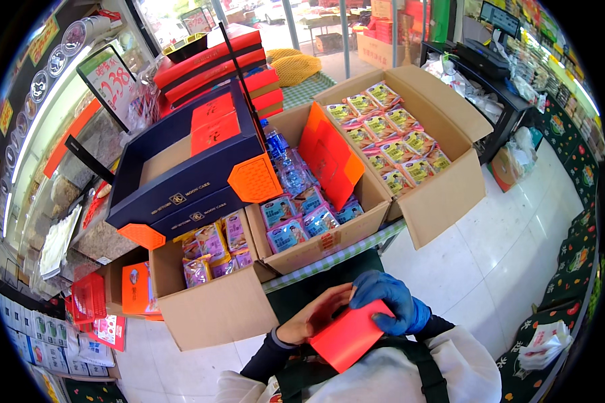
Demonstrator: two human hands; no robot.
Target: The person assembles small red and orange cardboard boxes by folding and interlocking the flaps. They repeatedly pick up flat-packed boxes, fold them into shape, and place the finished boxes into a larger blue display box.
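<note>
Close to the chest, below the open cardboard carton of blue snack packets [316, 238]: flat red paper sleeve [348, 336] held by both hands. Bare left hand [312, 314] pinches its upper edge; blue-gloved right hand [388, 302] curls over the top corner. Step, judged: opening the sleeve. Next needs fingers parting its mouth

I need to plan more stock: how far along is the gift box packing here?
Early. Done: the navy gift box stands open on the cartons, no snack packets seen inside. In hand: the left hand and the blue-gloved right hand hold a red card piece. Left: the blue packets and the other cartons' packets remain unpacked.
</note>
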